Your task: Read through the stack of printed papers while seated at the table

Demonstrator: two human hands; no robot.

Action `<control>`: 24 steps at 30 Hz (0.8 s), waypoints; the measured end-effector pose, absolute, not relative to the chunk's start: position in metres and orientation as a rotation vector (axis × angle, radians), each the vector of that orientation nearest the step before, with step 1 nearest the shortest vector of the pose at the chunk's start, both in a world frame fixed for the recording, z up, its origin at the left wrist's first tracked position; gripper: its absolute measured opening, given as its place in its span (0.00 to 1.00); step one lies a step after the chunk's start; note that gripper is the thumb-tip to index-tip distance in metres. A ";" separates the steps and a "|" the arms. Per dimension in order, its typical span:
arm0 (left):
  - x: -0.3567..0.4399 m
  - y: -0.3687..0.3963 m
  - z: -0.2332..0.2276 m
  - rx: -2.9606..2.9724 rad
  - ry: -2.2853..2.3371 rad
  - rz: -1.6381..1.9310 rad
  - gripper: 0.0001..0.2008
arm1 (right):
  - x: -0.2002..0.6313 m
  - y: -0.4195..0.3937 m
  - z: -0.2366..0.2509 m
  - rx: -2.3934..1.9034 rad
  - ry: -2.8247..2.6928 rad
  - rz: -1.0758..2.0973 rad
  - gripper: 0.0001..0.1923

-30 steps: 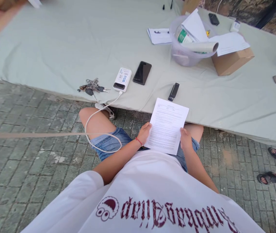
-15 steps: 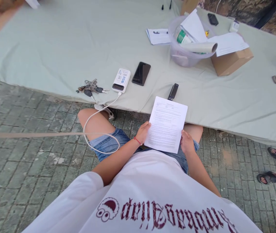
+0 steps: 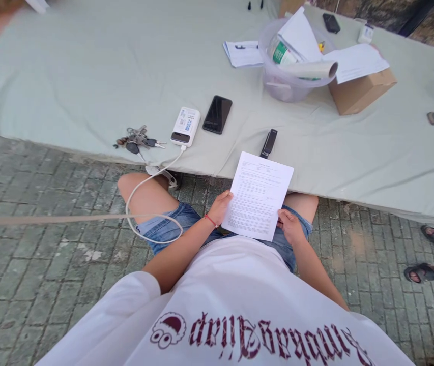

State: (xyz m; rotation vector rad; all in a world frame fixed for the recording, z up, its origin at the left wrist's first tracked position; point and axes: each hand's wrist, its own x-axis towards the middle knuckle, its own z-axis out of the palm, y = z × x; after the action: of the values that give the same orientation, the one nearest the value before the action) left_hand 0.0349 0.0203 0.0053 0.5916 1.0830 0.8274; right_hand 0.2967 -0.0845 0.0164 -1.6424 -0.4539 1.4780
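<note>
A printed sheaf of paper [image 3: 259,198] is held over my lap, its top edge reaching over the table's border. My left hand [image 3: 221,206] pinches the left side of the paper, thumb on top. On the opposite side, my right hand [image 3: 290,225] grips the lower right edge between thumb and fingers. Just beyond the paper's top lies a black stapler [image 3: 268,143], its near end close to the sheet. Whether the paper is one sheet or several I cannot tell.
On the cloth-covered table [image 3: 125,76] lie keys [image 3: 139,140], a white power bank [image 3: 185,126] with a cable, and a phone [image 3: 217,114]. Farther back stand a plastic basin [image 3: 283,91] of papers and a cardboard box [image 3: 365,91]. Another person's sandalled feet [image 3: 423,273] are at right.
My right hand has shifted slightly left and down along the paper's edge, its fingers bending more. The paper stays in both hands; the view has moved slightly.
</note>
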 end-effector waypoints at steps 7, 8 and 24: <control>0.038 0.020 0.010 0.629 1.034 0.808 0.23 | 0.302 -0.044 0.021 -1.544 -0.419 1.200 0.19; 0.039 0.020 0.011 0.632 1.023 0.806 0.22 | 0.304 -0.036 0.023 -1.515 -0.410 1.169 0.19; 0.063 0.014 0.022 0.371 0.930 0.884 0.19 | 0.337 0.033 0.036 -1.726 -0.583 1.111 0.13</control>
State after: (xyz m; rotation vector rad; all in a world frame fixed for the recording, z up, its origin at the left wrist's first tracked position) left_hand 0.0628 0.0143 0.0216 0.3710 0.9300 0.8841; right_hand 0.3371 0.0331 0.0363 -1.7259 -0.5827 1.1108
